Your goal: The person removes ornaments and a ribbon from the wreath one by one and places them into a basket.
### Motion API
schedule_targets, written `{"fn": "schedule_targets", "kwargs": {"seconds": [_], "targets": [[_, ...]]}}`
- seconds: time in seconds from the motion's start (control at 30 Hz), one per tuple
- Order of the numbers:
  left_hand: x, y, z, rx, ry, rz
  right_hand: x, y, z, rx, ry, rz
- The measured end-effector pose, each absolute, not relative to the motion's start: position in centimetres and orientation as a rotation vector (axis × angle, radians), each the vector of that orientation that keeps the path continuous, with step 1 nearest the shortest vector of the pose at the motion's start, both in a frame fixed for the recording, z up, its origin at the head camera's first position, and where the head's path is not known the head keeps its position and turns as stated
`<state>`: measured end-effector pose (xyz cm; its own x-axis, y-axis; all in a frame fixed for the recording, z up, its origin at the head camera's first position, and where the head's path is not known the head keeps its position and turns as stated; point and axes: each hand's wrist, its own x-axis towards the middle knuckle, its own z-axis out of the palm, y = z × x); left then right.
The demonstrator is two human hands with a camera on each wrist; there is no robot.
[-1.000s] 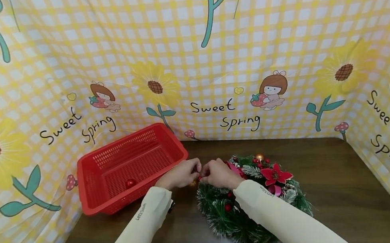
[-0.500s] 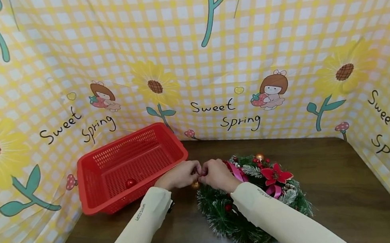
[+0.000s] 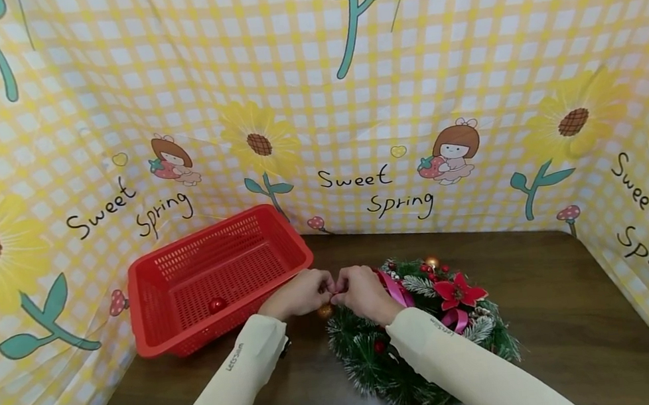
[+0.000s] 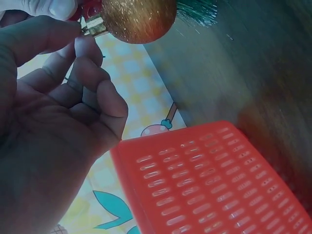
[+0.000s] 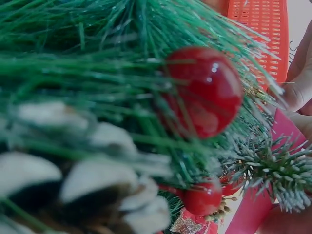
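A green wreath (image 3: 418, 395) lies on the table, trimmed with a red poinsettia (image 3: 458, 291), pink ribbon (image 3: 395, 288), red berries and frosted sprigs. At its left rim hangs a gold bauble (image 4: 141, 20) with a gold cap (image 4: 95, 25). Close by the cap, my left hand (image 3: 305, 293) pinches the bauble's thin dark string with thumb and forefinger, its other fingers curled. My right hand (image 3: 365, 295) meets it fingertip to fingertip, pinching at the same spot; the exact hold is hidden. In the right wrist view, a glossy red ball (image 5: 204, 92) sits among green needles near a white-tipped pine cone (image 5: 97, 183).
A red perforated basket (image 3: 213, 232) stands left of the hands, holding one red bauble (image 3: 216, 305). Another gold bauble (image 3: 431, 262) shows at the wreath's far side. Checked yellow cloth (image 3: 283, 47) walls in the brown table (image 3: 556, 283) at the back and sides.
Both hands keep nearly the same place, with small fingertip shifts. My right wrist has moved slightly left, and more of the pink ribbon and the gold bauble under my fingers shows.
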<state>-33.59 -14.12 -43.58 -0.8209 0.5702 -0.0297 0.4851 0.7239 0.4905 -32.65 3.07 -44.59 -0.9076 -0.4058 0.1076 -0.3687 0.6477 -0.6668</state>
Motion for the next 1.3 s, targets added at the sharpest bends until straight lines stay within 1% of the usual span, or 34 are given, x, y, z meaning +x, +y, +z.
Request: {"fn": "schedule_targets", "kwargs": {"seconds": [0.37,0.63,0.8,0.93,1.07,1.17,1.3], "targets": [[-33.6,-14.4,-43.5,0.892,2.779,0.743,-33.0,4.0,-44.7,-0.792,2.77,-1.124],[-33.2,-14.9,-42.0,0.883,2.76,0.839,-33.0,5.4,-44.5,-0.784,2.698,-1.048],[-33.1,-16.3,-39.9,0.863,2.826,0.917,-32.7,5.8,-44.5,-0.794,2.669,-1.063],[-33.2,-17.9,-37.1,0.771,2.937,0.999,-32.5,5.9,-44.3,-0.816,2.657,-1.091],[-33.5,-19.4,-35.1,0.623,3.063,0.974,-32.4,6.1,-44.2,-0.817,2.66,-1.106],[-33.8,-20.2,-34.8,0.494,3.133,0.906,-32.5,6.3,-44.2,-0.809,2.666,-1.135],[-34.3,-21.7,-35.8,0.335,3.197,0.879,-32.6,6.7,-44.1,-0.826,2.696,-1.154]]}}
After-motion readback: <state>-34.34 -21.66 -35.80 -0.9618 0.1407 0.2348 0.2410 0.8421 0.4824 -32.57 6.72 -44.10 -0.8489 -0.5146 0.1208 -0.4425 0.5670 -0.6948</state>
